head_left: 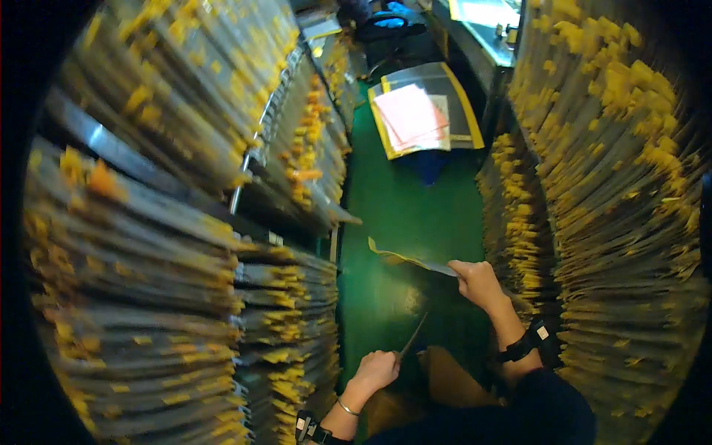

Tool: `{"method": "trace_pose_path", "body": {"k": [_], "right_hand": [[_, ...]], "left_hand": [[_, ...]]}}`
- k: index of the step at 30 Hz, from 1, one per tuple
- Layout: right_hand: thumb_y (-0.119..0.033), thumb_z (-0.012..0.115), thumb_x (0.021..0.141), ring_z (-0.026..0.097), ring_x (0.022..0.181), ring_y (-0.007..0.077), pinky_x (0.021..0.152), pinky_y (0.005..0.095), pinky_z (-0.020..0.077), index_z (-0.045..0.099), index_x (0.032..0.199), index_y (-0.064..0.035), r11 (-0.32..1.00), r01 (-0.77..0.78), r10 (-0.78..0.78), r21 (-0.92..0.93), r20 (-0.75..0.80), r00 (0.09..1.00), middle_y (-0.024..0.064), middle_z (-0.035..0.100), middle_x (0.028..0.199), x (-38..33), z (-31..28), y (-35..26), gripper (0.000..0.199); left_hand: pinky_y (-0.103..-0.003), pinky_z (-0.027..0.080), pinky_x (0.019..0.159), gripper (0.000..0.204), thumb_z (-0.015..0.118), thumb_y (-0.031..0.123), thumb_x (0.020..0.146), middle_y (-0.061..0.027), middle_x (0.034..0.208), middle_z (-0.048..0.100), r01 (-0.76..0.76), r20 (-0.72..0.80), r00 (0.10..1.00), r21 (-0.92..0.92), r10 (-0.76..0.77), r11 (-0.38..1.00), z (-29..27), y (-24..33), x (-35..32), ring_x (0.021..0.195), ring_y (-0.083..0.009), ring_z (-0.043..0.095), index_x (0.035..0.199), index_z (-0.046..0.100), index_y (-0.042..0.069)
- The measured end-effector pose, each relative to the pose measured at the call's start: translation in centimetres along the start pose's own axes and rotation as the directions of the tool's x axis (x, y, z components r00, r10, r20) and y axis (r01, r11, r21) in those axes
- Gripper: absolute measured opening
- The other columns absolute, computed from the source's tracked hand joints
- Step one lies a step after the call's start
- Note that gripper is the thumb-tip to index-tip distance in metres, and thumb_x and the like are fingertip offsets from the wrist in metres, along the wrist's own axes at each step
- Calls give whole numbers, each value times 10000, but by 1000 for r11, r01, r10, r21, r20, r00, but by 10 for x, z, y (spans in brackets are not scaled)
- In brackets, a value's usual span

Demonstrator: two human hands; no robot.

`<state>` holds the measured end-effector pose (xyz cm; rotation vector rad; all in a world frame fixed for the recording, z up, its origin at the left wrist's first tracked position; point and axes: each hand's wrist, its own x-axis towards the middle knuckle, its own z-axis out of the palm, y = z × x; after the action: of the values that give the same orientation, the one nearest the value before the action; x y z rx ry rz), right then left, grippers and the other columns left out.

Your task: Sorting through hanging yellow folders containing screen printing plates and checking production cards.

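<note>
My right hand (478, 283) is closed on one end of a thin, flat plastic sleeve (415, 259) with a yellow edge. It is seen almost edge-on and reaches out leftward over the green floor (408, 200). Lower and to the left, my left hand (377, 371) is closed on a thin, flat, dark sheet (415, 334). That sheet is also edge-on, so its kind is hard to make out. The two held things are apart. A dark band with a small device circles each wrist, and a bracelet (346, 407) is on the left one.
Racks packed with yellow-edged sleeves rise on the left (170, 297) and right (623, 222), bounding a narrow aisle. Ahead, pink and white papers (408, 115) lie on a large yellow-edged clear sleeve (463, 104). Beyond are a dark bag (389, 37) and a lit table (489, 30).
</note>
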<state>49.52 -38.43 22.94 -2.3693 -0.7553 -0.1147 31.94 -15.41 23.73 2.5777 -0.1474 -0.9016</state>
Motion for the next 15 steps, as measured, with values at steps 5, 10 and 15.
{"method": "trace_pose_path", "body": {"k": [5,10,15], "right_hand": [[23,546,734,627,743,364,643,425,512,612,1000,-47,993,-43,73,111,-275,959,189,644,828,50,-58,7,283],[-43,613,822,651,739,252,664,323,497,629,1013,7,927,-151,330,344,-554,764,131,673,846,126,-87,48,198],[-116,623,890,557,788,114,695,258,447,609,1035,35,488,193,724,851,-518,456,12,630,904,253,-48,134,210]], "left_hand": [[-477,513,681,152,577,136,779,-207,763,642,-99,-86,990,140,112,985,-79,17,51,736,-387,635,899,627,56],[-478,511,657,160,593,162,797,-204,748,640,-51,-212,974,135,79,990,-136,16,103,721,-395,628,920,633,68],[-492,510,683,184,531,201,868,-237,798,642,36,-147,989,113,-19,993,-211,3,171,752,-413,632,929,612,47]]}}
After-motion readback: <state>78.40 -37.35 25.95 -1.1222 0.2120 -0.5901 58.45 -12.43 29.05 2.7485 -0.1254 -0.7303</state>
